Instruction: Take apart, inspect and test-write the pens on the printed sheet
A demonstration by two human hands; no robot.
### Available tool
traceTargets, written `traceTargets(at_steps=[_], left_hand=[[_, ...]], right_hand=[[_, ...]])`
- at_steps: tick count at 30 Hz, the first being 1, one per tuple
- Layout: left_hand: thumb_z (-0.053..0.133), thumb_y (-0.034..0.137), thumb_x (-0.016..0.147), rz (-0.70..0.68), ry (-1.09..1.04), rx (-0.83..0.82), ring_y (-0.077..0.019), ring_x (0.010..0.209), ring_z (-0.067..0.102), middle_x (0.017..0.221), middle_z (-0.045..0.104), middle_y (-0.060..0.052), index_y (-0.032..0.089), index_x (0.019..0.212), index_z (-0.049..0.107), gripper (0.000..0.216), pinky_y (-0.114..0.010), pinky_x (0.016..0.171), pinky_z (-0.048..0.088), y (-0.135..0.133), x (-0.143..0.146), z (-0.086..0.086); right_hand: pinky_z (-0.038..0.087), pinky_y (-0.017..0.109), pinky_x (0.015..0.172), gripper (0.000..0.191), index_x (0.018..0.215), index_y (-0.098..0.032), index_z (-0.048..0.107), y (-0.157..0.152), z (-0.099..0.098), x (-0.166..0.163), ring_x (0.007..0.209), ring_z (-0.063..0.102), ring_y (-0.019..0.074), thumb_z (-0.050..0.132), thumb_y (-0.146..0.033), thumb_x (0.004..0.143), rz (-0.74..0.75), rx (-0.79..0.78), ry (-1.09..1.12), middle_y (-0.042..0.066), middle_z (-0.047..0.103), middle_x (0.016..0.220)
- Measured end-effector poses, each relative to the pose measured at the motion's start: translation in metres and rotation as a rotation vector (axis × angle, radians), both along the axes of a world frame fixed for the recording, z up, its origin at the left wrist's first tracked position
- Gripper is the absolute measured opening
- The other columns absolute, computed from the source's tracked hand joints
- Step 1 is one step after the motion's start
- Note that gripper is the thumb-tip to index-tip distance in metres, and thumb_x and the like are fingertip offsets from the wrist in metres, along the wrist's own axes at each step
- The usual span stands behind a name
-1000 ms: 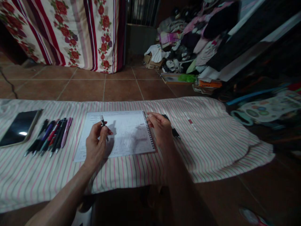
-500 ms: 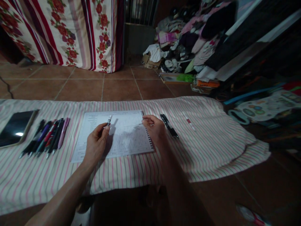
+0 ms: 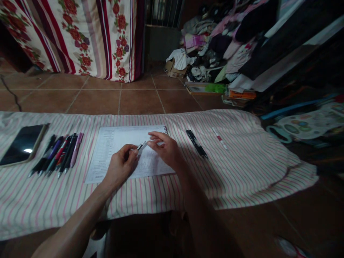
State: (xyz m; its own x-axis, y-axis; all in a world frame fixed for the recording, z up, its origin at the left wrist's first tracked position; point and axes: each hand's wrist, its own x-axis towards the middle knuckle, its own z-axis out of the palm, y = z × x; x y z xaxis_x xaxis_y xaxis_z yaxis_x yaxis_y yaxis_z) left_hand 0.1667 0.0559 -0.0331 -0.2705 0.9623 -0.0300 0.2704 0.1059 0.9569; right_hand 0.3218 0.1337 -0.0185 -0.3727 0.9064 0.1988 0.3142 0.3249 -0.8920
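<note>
My left hand (image 3: pixel 124 159) pinches a small white tube with dark markings (image 3: pixel 140 146) above an open spiral notebook (image 3: pixel 106 143) with printed and written pages. The tube's tip points up and right, towards my right hand (image 3: pixel 165 148). That hand hovers over the notebook's right side, its thumb close to the tip and its fingers curled; anything between them is too small to make out. Right of the notebook lie black pens (image 3: pixel 196 144) and a white tube with a red band (image 3: pixel 219 138). Several pens (image 3: pixel 60 154) lie in a row to the left.
A dark-screened phone or tablet (image 3: pixel 23 145) lies at the far left on the striped cloth (image 3: pixel 242 165). Beyond the tiled floor (image 3: pixel 139 100) hang a floral curtain (image 3: pixel 99 39) and a heap of clothes (image 3: pixel 212 46). A toy-like panel (image 3: pixel 303 123) stands at right.
My right hand has moved left towards the tube, and my left hand has shifted slightly right. The tube has tilted from near upright to slanting right. The view has shifted slightly.
</note>
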Motion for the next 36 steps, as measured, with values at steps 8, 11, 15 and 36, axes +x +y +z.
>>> traceTargets(at_steps=[8, 11, 15, 36], left_hand=[[0.060, 0.043, 0.073, -0.036, -0.265, -0.034, -0.0107, 0.047, 0.050, 0.057, 0.059, -0.001, 0.012, 0.085, 0.065, 0.033, -0.021, 0.043, 0.039, -0.004, 0.002, 0.012], [0.057, 0.042, 0.075, 0.001, -0.529, 0.024, -0.0152, 0.059, 0.059, 0.075, 0.066, -0.009, 0.010, 0.088, 0.064, 0.036, -0.023, 0.046, 0.044, -0.003, -0.002, 0.021], [0.042, 0.044, 0.084, 0.059, -0.911, 0.031, -0.0183, 0.073, 0.064, 0.096, 0.066, -0.014, 0.010, 0.102, 0.060, 0.042, -0.028, 0.057, 0.052, -0.003, 0.000, 0.027], [0.040, 0.005, 0.087, 0.448, -1.206, -0.051, -0.0110, 0.064, 0.066, 0.067, 0.063, -0.006, 0.008, 0.074, 0.059, 0.023, -0.016, 0.061, 0.055, 0.010, -0.008, 0.028]], right_hand=[[0.039, 0.020, 0.051, 0.018, 0.081, -0.018, 0.067, -0.005, 0.001, -0.006, 0.053, 0.051, 0.0084, 0.058, -0.032, 0.075, 0.116, -0.157, 0.024, -0.002, 0.059, 0.059], [0.037, 0.019, 0.045, 0.020, 0.080, -0.017, 0.065, -0.004, 0.002, -0.006, 0.048, 0.048, 0.0075, 0.058, -0.034, 0.073, 0.043, -0.254, 0.131, -0.003, 0.056, 0.056], [0.038, 0.019, 0.044, 0.023, 0.079, -0.015, 0.062, -0.006, 0.002, -0.011, 0.048, 0.050, 0.0083, 0.059, -0.037, 0.072, -0.091, -0.315, 0.225, -0.001, 0.058, 0.056], [0.047, 0.024, 0.061, 0.027, 0.092, -0.016, 0.065, 0.001, -0.008, 0.023, 0.066, 0.062, 0.0149, 0.053, -0.036, 0.078, -0.328, 0.023, -0.086, 0.005, 0.067, 0.077]])
